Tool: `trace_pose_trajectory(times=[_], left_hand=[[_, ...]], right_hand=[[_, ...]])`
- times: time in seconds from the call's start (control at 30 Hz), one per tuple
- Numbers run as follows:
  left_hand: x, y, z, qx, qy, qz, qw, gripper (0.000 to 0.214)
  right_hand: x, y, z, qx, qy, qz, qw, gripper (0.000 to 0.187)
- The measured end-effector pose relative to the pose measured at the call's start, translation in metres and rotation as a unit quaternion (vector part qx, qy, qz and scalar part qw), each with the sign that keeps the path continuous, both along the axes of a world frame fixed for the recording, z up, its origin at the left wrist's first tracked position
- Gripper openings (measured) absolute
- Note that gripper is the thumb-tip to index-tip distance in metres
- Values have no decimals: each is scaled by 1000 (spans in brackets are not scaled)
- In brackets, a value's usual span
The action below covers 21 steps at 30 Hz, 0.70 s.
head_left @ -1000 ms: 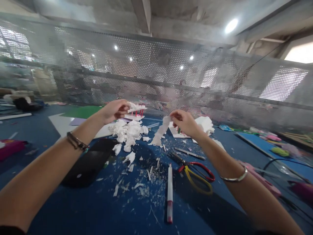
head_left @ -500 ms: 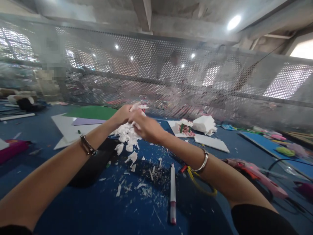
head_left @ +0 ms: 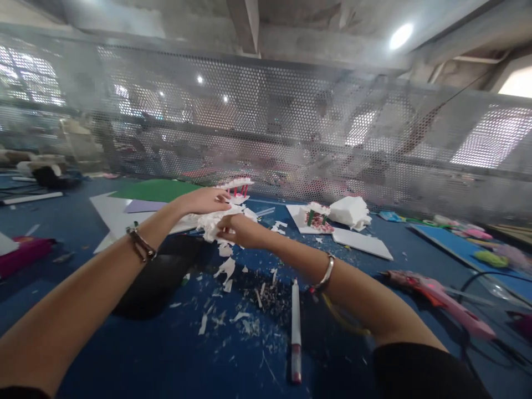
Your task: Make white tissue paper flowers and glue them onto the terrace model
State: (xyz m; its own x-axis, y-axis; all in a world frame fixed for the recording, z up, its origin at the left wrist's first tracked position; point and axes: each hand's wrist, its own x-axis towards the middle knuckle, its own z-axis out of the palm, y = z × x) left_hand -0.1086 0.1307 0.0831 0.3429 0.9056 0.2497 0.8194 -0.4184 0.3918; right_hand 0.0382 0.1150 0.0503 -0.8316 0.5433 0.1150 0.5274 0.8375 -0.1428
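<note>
My left hand [head_left: 203,200] reaches over a heap of torn white scraps [head_left: 210,223], palm down with fingers stretched out and nothing visible in them. On the heap's right side, my right hand [head_left: 243,231] has its fingers curled in around some of the scraps. The fingertips are partly hidden among the white pieces. Just behind both hands stands a small white model with red posts [head_left: 239,189]. Smaller torn pieces [head_left: 226,269] trail down the blue table toward me.
A white pen [head_left: 295,332] lies in front, near crumbs. To the right are a pink glue gun [head_left: 444,305] with its cable and a white board [head_left: 361,244]. A second small model [head_left: 318,217] stands beside crumpled white material [head_left: 349,212]. Green sheet [head_left: 153,189] lies left; a perforated screen [head_left: 266,122] rises behind.
My hands were together higher up, over white material and the red-posted model. They have come apart and lowered onto the scraps, and the model now shows standing behind them.
</note>
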Motion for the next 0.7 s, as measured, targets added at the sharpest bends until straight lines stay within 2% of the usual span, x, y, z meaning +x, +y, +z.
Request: trace_pose_trajectory(times=[0.1,0.2,0.37,0.53,0.7], left_hand=[[9,-7,4,-34,-54,-40,997,41],[25,-17,3,-78,-122,-107,984,44],[50,-32,-3,-87,-229,-176,954,36],[61,-38,-5,-91,-300,-215,925,21],[60,-39,-6,-98,-342,-242,903,22]], right_hand=[[26,3,12,-17,99,-55,993,23],[51,-1,18,-33,202,-97,974,18],[78,-23,25,-32,335,-121,934,23],[88,-43,29,-78,372,-113,918,23],[94,-52,29,-127,383,-104,909,20]])
